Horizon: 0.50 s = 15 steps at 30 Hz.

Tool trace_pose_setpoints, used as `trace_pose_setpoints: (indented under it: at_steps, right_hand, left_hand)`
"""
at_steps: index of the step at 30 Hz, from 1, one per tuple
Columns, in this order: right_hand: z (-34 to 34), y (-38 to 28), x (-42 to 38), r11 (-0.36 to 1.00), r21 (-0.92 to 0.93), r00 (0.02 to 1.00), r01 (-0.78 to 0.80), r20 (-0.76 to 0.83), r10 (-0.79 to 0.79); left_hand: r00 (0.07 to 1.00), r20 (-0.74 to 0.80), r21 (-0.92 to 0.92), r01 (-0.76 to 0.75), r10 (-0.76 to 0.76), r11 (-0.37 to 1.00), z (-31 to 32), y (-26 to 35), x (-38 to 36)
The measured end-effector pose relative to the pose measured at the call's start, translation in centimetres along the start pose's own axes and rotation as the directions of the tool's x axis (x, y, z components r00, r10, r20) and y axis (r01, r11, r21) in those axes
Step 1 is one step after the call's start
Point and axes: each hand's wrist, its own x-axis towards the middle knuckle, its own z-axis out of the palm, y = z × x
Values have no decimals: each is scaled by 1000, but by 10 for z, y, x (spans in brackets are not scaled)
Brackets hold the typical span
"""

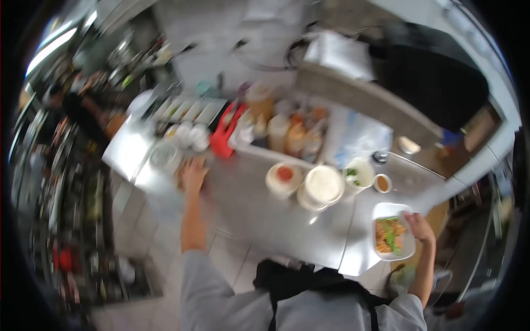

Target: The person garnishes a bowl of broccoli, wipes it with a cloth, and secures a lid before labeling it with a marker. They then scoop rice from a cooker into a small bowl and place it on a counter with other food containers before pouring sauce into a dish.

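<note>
At the right end of the steel counter, my right hand (420, 227) grips the rim of a white bowl (408, 245). Orange-brown food (389, 234) with a long green piece across it lies in this bowl. My left hand (193, 172) reaches down onto the counter's left part. Under its fingers is a small brownish thing (180, 177), which shows on both sides of the hand; blur hides what it is. Just beyond that hand stands a clear round container (164, 154).
White tubs (323, 185) and a tub with green pieces (359, 173) stand mid-counter, beside a small cup of brown sauce (382, 183). Behind are squeeze bottles (296, 138), a red thing (222, 138) and a row of food pans (193, 112). Another person (83, 110) stands far left.
</note>
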Motion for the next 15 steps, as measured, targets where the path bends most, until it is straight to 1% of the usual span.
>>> trace_pose_setpoints:
  at_steps: [1,2,3,4,5,6,7,8,9,10,11,12,13,14,15]
  right_hand:
    - [9,-8,-10,999,-35,999,13,-45,-14]
    - [17,-15,-17,997,-76,996,21,-85,-27]
    - [19,-29,-23,998,-61,999,-29,-34,26]
    - [22,-41,-26,997,-41,997,-69,35,71]
    - [28,-47,-32,995,-4,995,-98,-5,98]
    - [34,-52,-37,995,52,996,-87,11,87]
    - [47,-59,-44,993,104,998,-64,14,63]
    - [58,-64,-47,988,132,997,-77,-12,79]
    - [69,-67,-50,987,142,996,-82,-20,85]
    - [83,-70,-55,986,144,996,-85,-27,90]
    - [96,-70,-57,983,153,994,-100,-33,107]
    - [112,-70,-58,970,214,987,-118,-80,138]
    - [127,-70,-58,955,268,979,-126,-121,163]
    - [141,-69,-59,945,313,972,-99,-174,160]
    - [145,-82,-66,933,338,957,-119,-213,199]
  left_hand:
    - [984,-155,190,-62,92,980,47,-24,-5]
    - [980,-199,65,10,3,998,50,-24,-10]
    - [956,50,-414,282,-288,866,62,-41,-11]
    - [984,-133,-120,104,-120,987,45,-22,-27]
    - [984,-175,-80,27,-41,996,25,3,-42]
    - [995,-89,-137,42,-55,990,-4,36,-59]
    - [998,-53,-155,8,-16,988,-24,61,-83]
    - [975,77,-853,172,-206,493,-5,76,-110]
    - [976,208,-837,214,-69,503,-15,101,-133]
    - [908,419,-871,404,-8,279,-57,143,-150]
    - [818,575,-817,575,2,-35,-57,175,-172]
    - [702,706,-642,689,93,-336,-63,206,-188]
    - [535,787,-376,810,307,-449,-84,229,-192]
    - [408,813,-195,863,415,-466,-83,247,-206]
    - [280,805,-10,888,524,-459,-80,264,-219]
